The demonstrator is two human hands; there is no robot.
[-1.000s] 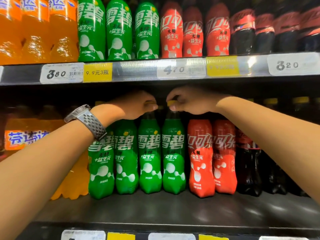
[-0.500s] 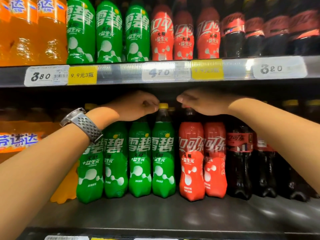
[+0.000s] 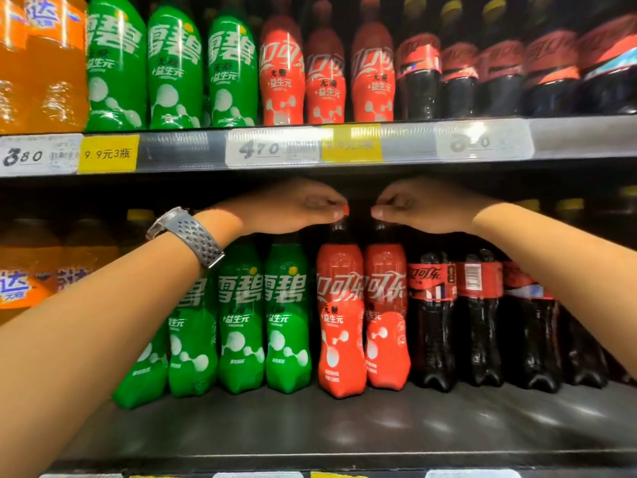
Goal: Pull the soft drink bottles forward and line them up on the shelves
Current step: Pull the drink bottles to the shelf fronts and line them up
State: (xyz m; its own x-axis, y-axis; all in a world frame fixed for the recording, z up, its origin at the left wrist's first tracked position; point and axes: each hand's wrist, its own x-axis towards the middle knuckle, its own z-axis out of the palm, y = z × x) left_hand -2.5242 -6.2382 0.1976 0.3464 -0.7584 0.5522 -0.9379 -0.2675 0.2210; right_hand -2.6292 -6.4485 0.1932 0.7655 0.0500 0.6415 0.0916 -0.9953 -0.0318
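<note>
— Red and green plastic, mostly, in the head view. What are the hands doing?

— Both reach in under the upper shelf. The left hand, with a grey perforated watch on its wrist, is pinched shut on the cap of the left red bottle; a sliver of red cap shows at the fingertips. The right hand is curled over the top of the right red bottle, fingers bent down; the cap is hidden, so it looks closed on that bottle, but I can't be certain.

— Where do those two bottles stand?

— Upright on the lower shelf, touching side by side, set back from its front edge. Just to their left stand the green bottles, roughly level with them; the left forearm covers part of the leftmost ones. To the right are dark cola bottles with red labels.

— And further left?

— Orange bottles, deeper in shadow. Above, the upper shelf carries the same order: orange, green, red, dark. Its front strip holds white price tags and a yellow promo tag.
</note>
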